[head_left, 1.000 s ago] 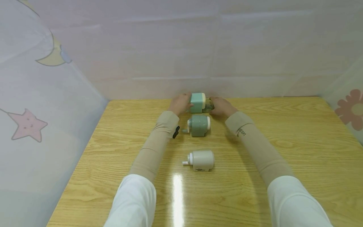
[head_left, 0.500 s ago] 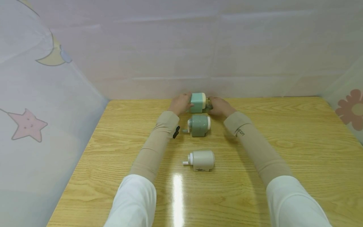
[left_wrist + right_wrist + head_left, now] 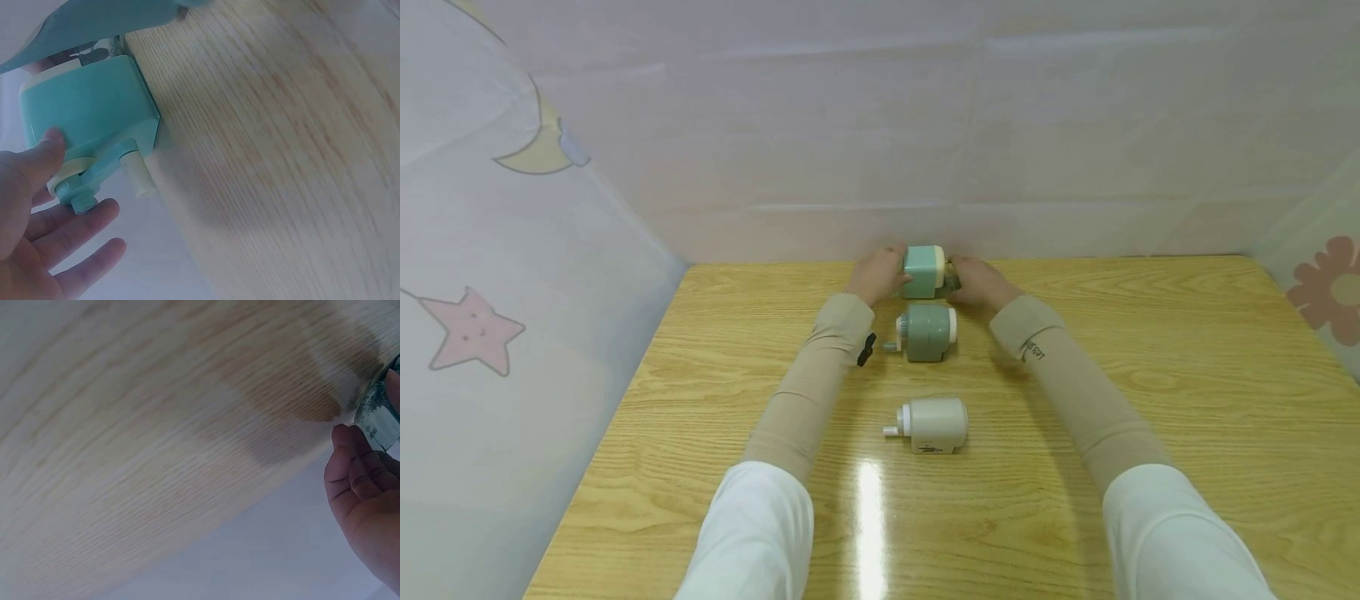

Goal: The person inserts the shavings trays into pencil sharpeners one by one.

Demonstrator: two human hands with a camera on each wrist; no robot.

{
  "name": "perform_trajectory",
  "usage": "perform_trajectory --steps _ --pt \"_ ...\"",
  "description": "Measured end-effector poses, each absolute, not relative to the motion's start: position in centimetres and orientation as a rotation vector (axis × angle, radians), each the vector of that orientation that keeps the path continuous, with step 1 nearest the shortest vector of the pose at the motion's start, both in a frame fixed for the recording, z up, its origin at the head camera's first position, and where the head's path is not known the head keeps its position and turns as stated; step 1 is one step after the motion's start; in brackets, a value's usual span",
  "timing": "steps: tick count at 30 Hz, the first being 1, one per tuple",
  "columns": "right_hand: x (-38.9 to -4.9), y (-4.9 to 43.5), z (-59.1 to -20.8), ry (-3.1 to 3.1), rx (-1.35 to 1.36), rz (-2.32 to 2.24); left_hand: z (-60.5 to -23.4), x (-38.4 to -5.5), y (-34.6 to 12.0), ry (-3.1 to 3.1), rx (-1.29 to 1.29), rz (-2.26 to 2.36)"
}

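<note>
A turquoise crank pencil sharpener [image 3: 920, 271] with a cream front lies at the back of the table. My left hand [image 3: 877, 275] grips its crank end; in the left wrist view the thumb presses the body beside the crank [image 3: 81, 201], with the other fingers spread behind. At the opposite end, my right hand [image 3: 985, 283] pinches the clear shavings drawer [image 3: 378, 422], which has dark specks inside. How deep the drawer sits is partly hidden by the fingers. Nearer stand a dark green pencil sharpener [image 3: 928, 335] and a beige pencil sharpener [image 3: 938, 423], cranks pointing left.
The wooden table [image 3: 1150, 400] meets a pale cloth wall [image 3: 865, 150] right behind the turquoise sharpener. Patterned side walls rise at left and right. The dark green sharpener sits close in front of both hands.
My right hand has shifted slightly left, bringing the clear drawer a little closer to the turquoise sharpener. My left hand and the two nearer sharpeners stay in place.
</note>
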State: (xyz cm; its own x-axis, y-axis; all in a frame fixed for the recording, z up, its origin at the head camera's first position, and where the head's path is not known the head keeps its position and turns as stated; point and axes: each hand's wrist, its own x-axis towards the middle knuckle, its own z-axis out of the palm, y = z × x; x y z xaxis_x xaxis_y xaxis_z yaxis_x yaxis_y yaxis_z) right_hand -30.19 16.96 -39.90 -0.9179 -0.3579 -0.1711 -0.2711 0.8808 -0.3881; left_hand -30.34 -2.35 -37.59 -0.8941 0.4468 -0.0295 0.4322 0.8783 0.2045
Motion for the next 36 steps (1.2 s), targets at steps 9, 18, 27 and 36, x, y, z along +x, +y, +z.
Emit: perform_trajectory --steps 9,18,27,36 --pt "-30.21 16.86 -39.89 2.818 -0.510 -0.531 -37.55 -30.37 -2.40 2.971 0.693 0.281" --pt "-30.36 16.97 -40.09 2.802 -0.513 -0.581 -37.57 -30.42 -2.28 2.969 0.680 0.281" --pt "-30.18 17.00 -40.13 2.795 -0.544 -0.635 -37.96 -30.66 -2.27 2.973 0.694 0.293" --pt "-30.25 16.93 -40.01 2.793 -0.512 -0.613 -37.86 -30.54 -2.28 2.971 0.711 0.316"
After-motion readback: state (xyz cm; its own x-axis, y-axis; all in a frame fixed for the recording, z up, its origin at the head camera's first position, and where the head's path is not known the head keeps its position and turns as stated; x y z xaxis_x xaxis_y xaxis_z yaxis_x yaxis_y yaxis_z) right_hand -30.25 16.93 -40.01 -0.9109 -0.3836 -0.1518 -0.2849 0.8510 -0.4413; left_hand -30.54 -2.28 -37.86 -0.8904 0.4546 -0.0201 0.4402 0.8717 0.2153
